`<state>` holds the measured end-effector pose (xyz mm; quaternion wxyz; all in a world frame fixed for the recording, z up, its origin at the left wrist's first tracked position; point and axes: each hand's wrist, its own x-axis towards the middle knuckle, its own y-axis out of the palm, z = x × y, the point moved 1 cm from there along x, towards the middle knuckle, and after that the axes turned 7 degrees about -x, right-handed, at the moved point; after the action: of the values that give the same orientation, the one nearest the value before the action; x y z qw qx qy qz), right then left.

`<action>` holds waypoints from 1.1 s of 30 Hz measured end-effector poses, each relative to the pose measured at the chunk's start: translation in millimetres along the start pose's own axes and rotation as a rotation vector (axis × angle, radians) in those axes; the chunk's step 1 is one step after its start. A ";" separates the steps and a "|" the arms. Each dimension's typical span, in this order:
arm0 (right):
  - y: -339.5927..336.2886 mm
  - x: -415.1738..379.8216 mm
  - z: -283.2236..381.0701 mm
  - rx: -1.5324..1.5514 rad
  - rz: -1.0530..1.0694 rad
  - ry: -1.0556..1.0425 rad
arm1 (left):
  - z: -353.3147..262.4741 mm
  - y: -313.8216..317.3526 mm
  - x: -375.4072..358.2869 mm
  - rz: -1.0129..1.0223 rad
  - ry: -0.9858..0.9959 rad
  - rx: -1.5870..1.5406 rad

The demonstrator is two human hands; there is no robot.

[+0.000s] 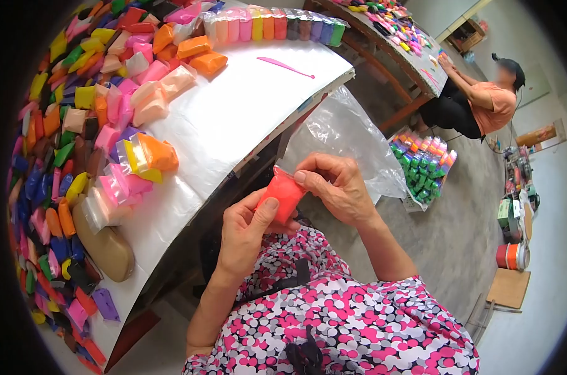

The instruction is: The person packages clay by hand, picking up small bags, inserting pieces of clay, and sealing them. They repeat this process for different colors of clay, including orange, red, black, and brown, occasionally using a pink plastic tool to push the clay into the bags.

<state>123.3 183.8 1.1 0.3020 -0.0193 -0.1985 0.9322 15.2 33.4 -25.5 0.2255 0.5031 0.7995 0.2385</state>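
In front of my body, past the table's edge, a small clear packet of red modelling clay (pixel 282 195) is held up between both hands. My left hand (pixel 249 225) wraps its lower left side, with the thumb pressed on the front. The fingertips of my right hand (pixel 336 184) pinch the upper right corner of the packet's clear wrapper. On the white table (pixel 233 119) lie several wrapped clay packets, among them an orange one (pixel 160 153). A pink modelling tool (pixel 285 66) rests further back on the white surface.
Many coloured clay packets (pixel 64 156) pile up at left, beside a tan oval case (pixel 105 240). A long clear pack of coloured clay (pixel 277 26) lies at the back. A clear plastic bag (pixel 349 144) hangs beyond the edge. A full basket (pixel 421 165) and another person (pixel 492 103) are at right.
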 end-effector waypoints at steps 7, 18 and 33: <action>3.7 0.1 2.3 -0.011 -0.017 0.005 | 6.9 -3.0 -1.1 -0.036 0.007 0.010; 27.8 -16.6 -1.2 0.066 -0.074 0.015 | 21.4 -8.5 5.7 -0.042 0.171 -0.107; 30.3 -10.6 10.6 -0.018 -0.152 -0.153 | 31.6 -13.1 10.8 -0.011 0.326 -0.158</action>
<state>113.6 151.6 -1.6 0.3557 0.0644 -0.2301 0.9035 20.8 43.1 -59.6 0.1329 0.4340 0.8071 0.3777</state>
